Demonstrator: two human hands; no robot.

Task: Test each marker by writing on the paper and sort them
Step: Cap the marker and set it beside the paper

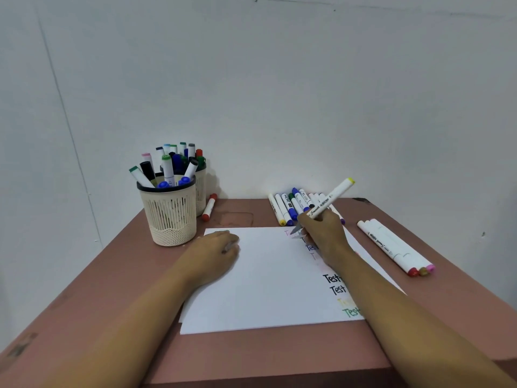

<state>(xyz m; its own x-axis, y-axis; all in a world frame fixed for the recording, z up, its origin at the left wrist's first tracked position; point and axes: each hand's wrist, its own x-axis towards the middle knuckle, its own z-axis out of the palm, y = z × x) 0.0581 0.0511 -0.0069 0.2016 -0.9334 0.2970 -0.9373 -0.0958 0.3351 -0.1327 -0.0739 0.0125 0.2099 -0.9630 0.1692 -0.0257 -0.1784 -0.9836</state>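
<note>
I work on the tabletop (117,289), where the paper (265,275) lies flat in front of me with its long edge toward me. My left hand (215,253) rests on the sheet's far left part with its fingers curled under. I cannot tell whether they enclose anything, though a small pale shape shows among them. My right hand (321,233) is clamped around the marker (333,196), a white barrel with a yellow-green cap on its raised end. The writing tip meets the paper near the far right corner, at the top of a column of test words (334,278). To do this step well, I judge that the left hand should press the sheet down so that it cannot slide. The stroke should be light and short, placed in blank space and not over the faint marks just beside it, so that a weak line reads clearly. Count, by size: one sheet of paper and two holders, the front holder (170,217) touching or just ahead of the rear holder (202,191). Both hold upright markers, roughly a dozen in all, too crowded for a firm count. A row of markers (288,205) lies at the far edge, at least nine and partly hidden by my hand. Three white markers (391,245) lie together to the right of the paper. One red marker (209,207) lies beside the holders.
</note>
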